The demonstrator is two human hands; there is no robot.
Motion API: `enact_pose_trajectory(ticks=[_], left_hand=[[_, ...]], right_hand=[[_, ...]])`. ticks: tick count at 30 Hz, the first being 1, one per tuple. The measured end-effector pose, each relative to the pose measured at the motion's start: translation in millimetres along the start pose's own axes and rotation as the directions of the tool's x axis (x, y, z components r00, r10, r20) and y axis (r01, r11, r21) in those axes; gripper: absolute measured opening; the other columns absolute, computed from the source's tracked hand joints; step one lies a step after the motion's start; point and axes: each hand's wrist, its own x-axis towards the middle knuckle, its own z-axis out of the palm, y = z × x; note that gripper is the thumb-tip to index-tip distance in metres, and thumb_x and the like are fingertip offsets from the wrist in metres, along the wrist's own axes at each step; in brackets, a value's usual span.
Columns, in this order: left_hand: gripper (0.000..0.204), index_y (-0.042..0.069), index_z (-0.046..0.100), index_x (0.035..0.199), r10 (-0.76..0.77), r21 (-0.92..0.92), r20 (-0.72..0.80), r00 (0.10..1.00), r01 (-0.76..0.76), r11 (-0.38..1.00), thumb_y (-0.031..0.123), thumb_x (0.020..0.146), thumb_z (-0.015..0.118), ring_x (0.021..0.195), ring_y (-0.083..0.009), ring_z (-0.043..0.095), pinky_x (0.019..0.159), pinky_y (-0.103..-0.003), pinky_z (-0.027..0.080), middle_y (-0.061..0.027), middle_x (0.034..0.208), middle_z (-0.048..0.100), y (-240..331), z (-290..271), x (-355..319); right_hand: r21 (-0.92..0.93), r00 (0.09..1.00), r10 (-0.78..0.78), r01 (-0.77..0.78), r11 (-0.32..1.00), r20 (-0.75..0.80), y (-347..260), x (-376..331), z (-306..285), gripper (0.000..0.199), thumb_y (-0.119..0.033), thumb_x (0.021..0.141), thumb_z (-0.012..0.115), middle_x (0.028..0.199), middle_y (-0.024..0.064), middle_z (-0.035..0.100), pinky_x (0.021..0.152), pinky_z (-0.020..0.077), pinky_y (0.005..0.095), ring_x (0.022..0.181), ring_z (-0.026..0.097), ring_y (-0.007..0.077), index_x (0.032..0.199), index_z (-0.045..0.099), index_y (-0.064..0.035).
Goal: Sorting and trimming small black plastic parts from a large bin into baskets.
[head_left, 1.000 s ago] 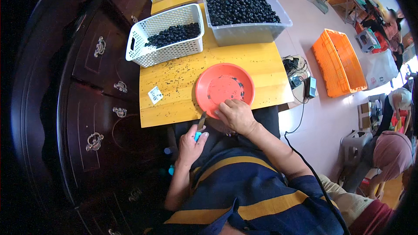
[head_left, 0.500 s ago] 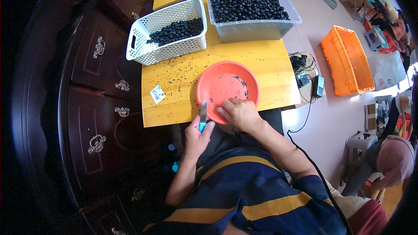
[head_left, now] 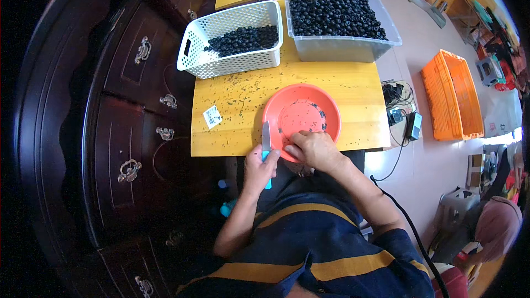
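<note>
Wrapped firmly about the turquoise handle of a knife [head_left: 266, 137], the left grip [head_left: 258, 169] lays its thumb along the handle, presumably to steady the blade. That blade points up and away from the person's body, beside the left rim of a red-orange bowl [head_left: 276, 109], a direction that probably keeps the tip clear of the wrist and shirt.

Fingers bent, the right grip [head_left: 318, 149] reaches over the bowl's near rim, thumb side toward the knife. Whether it pinches a small piece or only the rim, I cannot tell, since the knuckles cover the fingertips.

The bowl sits at the near edge of the yellow surface [head_left: 361, 124], its rim jutting slightly past that edge, which seems to bring it close under both hands and lets it catch the dark bits [head_left: 319, 113] lying inside. More flecks [head_left: 238, 95] are scattered to its left, near a small white card [head_left: 212, 116].

Farther back, a white perforated basket [head_left: 234, 68] and a clear tub [head_left: 338, 49] stand side by side, both holding dark round pieces [head_left: 337, 12]; their high walls likely stop the loose pieces rolling away.
</note>
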Motion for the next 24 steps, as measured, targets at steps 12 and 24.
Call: enact_pose_trajectory(ticks=[12, 24], left_hand=[[0.01, 0.005, 0.06, 0.101, 0.126, -0.185, -0.106, 0.986, -0.144, 0.972, 0.014, 0.098, 0.064, 0.052, -0.0076, 0.054, 0.046, -0.024, 0.044, -0.0006, 0.069, 0.059, 27, -13, 11], [0.017, 0.0, 0.062, 0.101, 0.738, 0.665, -0.189, 0.647, -0.469, 0.582, 0.008, 0.087, 0.067, 0.064, -0.0317, 0.071, 0.058, -0.04, 0.053, -0.0155, 0.083, 0.073, 90, -62, 32]], right_hand=[[0.983, 0.812, 0.576, 0.016, -0.184, 0.094, 36, 7, -56, 0.032, -0.041, 0.107, 0.054, 0.067, -0.0045, 0.048, 0.046, 0.0284, 0.0227, 0.052, 0.037, 0.0055, 0.091, 0.059, -0.0135], [0.674, 0.953, 0.288, 0.149, -0.723, 0.099, 92, -5, -29, 0.035, -0.044, 0.108, 0.05, 0.072, -0.0043, 0.043, 0.041, 0.0281, 0.0197, 0.049, 0.035, 0.0045, 0.096, 0.058, -0.0124]])
